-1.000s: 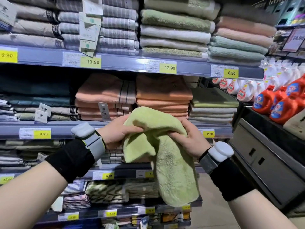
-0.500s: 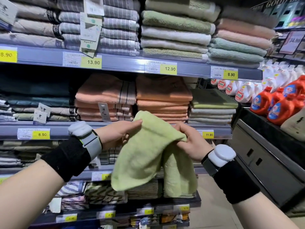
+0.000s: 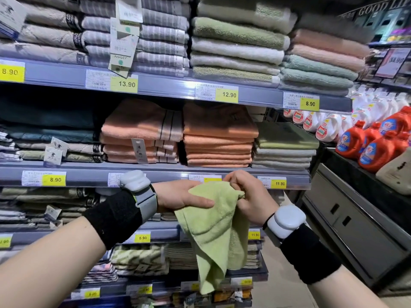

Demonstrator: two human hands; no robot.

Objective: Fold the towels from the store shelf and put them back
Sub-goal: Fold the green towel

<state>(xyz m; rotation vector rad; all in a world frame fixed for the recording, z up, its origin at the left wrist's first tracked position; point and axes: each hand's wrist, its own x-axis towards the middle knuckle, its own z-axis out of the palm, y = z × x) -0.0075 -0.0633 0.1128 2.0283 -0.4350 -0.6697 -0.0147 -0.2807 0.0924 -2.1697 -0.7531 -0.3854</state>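
While both hands are busy with one cloth, the fold looks begun and far from finished.

Towel in hand: a light green towel (image 3: 213, 236) is held in the air in front of the store shelf (image 3: 155, 174), bunched at its top edge and hanging below the hands in loose, uneven layers that taper to a point.

Left hand: the left hand (image 3: 180, 195) lies across the towel's upper left edge, thumb over the cloth and the other fingers behind it, closed on the fabric.

Right hand: the right hand (image 3: 246, 196) is curled tight, pinching the towel's upper right corner between thumb and fingertips.

Done so far: as far as the view shows, the towel is off the shelf and roughly doubled, but no clean rectangle has formed; I judge this an early fold.

Left to do: squaring the edges, folding again to stack size, then setting it back.

Likely slot: the short stack topped by a green towel (image 3: 287, 136), right of the orange towel stack (image 3: 219, 138) on the middle shelf, matches in colour; that is a guess only.

Other stock: neighbouring stacks on the shelves look neatly folded, so I cannot tell how many towels remain to be refolded.

Aside: orange detergent bottles (image 3: 375, 147) stand to the right, apart from the task.
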